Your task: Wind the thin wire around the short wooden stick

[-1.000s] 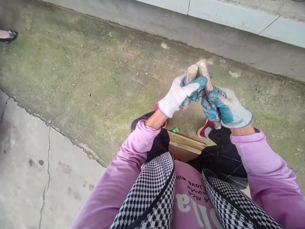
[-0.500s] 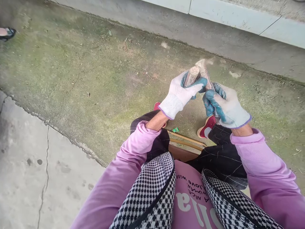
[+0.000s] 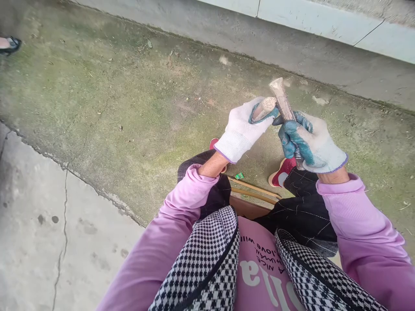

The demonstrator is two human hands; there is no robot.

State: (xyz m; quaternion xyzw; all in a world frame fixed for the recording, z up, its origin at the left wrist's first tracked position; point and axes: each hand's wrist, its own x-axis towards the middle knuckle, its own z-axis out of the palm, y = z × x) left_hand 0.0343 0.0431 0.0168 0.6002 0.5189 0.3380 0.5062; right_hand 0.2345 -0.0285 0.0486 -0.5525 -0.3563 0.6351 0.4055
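My left hand (image 3: 241, 123), in a white glove with teal palm coating, is closed around a short, round wooden stick (image 3: 266, 105). Its pale cut end faces up; the lower part is hidden by the glove. My right hand (image 3: 317, 138), gloved alike, grips a second, longer wooden stick (image 3: 282, 98) with rough brownish sides and a pale, wider top end. That stick leans up and to the left, its lower end showing below my fingers. The two sticks come close at their upper parts; whether they touch I cannot tell.
Below my hands are my red shoes (image 3: 277, 173) and a wooden stool's bars (image 3: 253, 194). A small green wrapper (image 3: 239, 176) lies on the mossy ground (image 3: 129, 108). A concrete ledge (image 3: 292, 58) runs behind. Another person's shoe (image 3: 11, 45) shows at far left.
My right hand has shifted slightly right with its stick, which now stands a little further from the left one. The stick in my left hand has tilted over to the right and dropped slightly.
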